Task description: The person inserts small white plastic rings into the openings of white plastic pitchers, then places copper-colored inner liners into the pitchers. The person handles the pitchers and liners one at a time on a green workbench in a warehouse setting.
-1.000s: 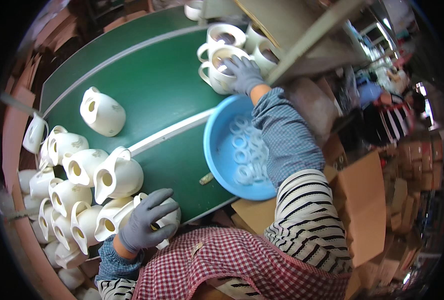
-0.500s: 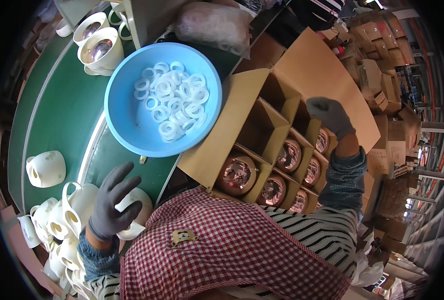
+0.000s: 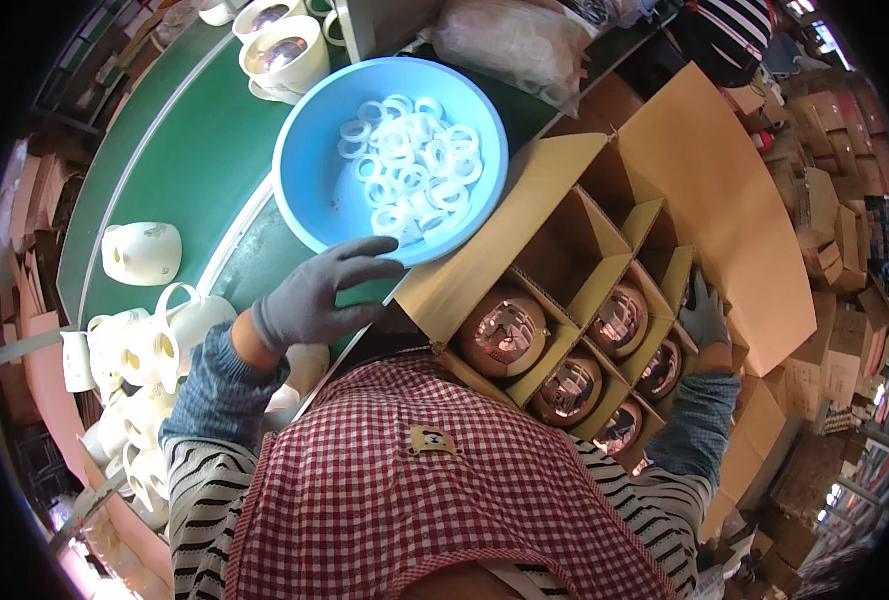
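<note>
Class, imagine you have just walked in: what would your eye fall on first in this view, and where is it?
The bright blue basin stands out first, at the upper middle, holding a heap of pale rings. To its lower right, shiny copper-coloured round pieces sit in an open cardboard box. At the left, beyond the gloved left hand, cream jugs crowd together.
</note>
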`<state>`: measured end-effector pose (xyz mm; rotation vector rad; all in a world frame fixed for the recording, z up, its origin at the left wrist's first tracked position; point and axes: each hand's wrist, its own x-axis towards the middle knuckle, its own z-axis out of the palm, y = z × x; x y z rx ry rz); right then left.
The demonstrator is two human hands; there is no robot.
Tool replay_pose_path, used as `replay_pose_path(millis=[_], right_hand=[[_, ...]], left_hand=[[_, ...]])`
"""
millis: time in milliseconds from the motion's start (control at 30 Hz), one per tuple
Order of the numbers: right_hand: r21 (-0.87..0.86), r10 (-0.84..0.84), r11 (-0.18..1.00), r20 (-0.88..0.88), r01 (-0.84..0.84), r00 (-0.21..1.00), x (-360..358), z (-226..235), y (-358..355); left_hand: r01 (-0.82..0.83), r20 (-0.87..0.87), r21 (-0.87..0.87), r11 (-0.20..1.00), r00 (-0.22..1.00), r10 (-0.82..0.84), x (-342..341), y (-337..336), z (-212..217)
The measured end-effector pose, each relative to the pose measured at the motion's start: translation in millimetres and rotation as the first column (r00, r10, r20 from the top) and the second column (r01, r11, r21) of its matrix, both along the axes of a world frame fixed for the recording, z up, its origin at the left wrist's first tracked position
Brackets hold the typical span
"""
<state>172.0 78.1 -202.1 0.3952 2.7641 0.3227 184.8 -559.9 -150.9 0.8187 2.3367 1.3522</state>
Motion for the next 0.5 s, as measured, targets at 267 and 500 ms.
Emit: replay_pose_path(millis=[267,500], right_hand=[[-0.785,-0.060,0.574,0.241,0.231,0.969,-6.1,29.9,28.8],[-0.432,-0.129,0.885,0.131,0.174,0.983,-0.2,2.6,37.6]], left_hand=[[-0.331,-0.013,-0.234,0.914,0.941,0.338,-73.8,-18.5,-83.8],[-0.072,0.180,-0.694,0.716,0.946,0.270,-103.8,19.2,-131.9]])
